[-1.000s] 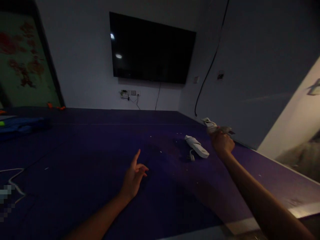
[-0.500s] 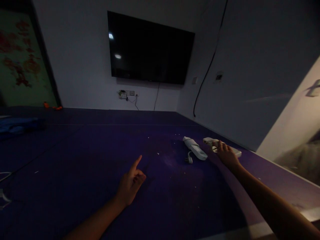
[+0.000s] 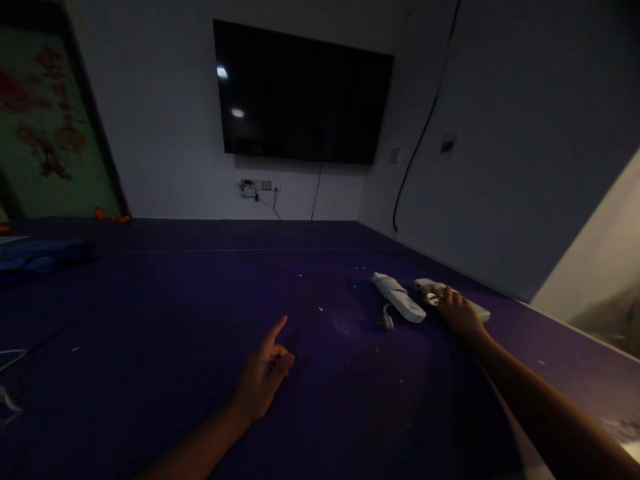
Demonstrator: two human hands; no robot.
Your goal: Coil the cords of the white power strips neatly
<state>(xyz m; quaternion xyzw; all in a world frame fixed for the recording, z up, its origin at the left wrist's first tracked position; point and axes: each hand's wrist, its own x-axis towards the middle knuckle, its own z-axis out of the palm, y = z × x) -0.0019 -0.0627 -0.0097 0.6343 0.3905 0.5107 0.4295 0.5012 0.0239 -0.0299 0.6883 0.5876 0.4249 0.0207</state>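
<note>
My right hand (image 3: 457,313) lies on a white power strip (image 3: 479,311) that rests on the dark purple surface (image 3: 165,320) near the right wall, with its fingers curled over the strip's near end. A second white power strip (image 3: 400,299), wrapped in its cord, lies just left of it with a plug (image 3: 386,321) beside it. My left hand (image 3: 264,379) hovers low over the middle of the surface. Its index finger points forward, the other fingers are folded in, and it holds nothing.
A large black screen (image 3: 300,93) hangs on the far wall above a wall socket (image 3: 260,187) with cables. A black cable (image 3: 420,133) runs down the right wall. Blue items (image 3: 35,253) lie at the far left, and a white cord (image 3: 10,360) is at the left edge.
My right hand brought the power strip down from the air onto the surface beside the other strip and stays on it. My left hand folded its fingers, leaving the index pointing.
</note>
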